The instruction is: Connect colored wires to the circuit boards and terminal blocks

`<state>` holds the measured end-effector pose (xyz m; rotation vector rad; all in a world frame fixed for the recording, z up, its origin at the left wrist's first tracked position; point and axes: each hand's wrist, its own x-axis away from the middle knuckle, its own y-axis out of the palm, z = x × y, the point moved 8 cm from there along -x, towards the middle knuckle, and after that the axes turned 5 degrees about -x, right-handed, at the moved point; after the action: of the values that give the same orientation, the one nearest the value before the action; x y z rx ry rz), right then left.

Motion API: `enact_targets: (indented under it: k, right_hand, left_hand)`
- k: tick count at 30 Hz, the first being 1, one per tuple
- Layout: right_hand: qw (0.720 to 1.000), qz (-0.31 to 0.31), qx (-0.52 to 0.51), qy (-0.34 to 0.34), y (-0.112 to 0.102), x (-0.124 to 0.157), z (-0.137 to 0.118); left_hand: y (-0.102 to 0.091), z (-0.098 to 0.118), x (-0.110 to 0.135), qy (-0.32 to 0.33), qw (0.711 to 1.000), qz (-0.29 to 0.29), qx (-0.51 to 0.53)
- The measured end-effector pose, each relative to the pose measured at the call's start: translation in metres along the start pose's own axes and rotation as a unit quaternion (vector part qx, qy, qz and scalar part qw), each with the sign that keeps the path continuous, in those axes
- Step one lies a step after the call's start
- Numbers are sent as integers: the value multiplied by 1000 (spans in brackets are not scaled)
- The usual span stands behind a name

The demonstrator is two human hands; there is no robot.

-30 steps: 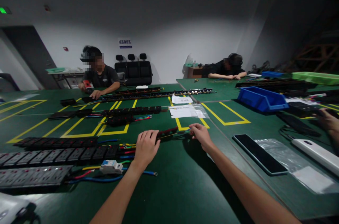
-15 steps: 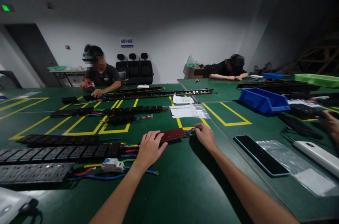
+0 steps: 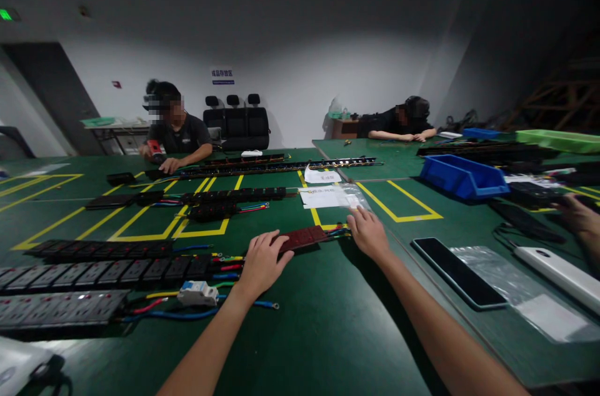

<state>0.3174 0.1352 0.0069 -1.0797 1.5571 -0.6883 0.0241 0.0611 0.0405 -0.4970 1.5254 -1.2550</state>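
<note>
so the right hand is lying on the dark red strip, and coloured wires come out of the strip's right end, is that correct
Not quite: in the head view it is the left hand that lies on the dark red strip. The coloured wires do come out of the strip's right end.

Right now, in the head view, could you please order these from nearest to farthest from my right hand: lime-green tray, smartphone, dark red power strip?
1. Dark red power strip: just left of the right hand.
2. Smartphone: to the right, closer to the camera.
3. Lime-green tray: far right, well behind the others.
</note>
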Motion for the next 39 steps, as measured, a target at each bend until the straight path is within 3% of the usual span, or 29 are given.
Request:
enact_targets:
  k: [6,10,16,20,25,28,34,39]
  right_hand:
    - [992,-85,63,69,23,4,40]
    - [985,-142,64,78,39,8,44]
    - [980,-165,58,93,44,7,44]
    - [977,-183,67,92,45,6,44]
    - [975,-188,81,86,45,8,42]
    - [976,-183,84,78,44,9,42]
    - [975,-186,90,78,45,9,43]
    - [978,-178,90,66,45,9,42]
  left_hand:
    - [4,-1,1,-4,1000,-10,-9]
    - [2,1,0,-10,1000,-9,-10]
    - [3,13,-7,-27,999,-26,-16]
    - [8,14,-16,-15,996,-77,-36]
    - [14,10,-34,68,976,-200,-45]
    - [8,13,-45,118,963,-236,-59]
    - [-19,13,-68,158,960,-208,-99]
    - [-36,-22,-81,136,963,-213,-98]
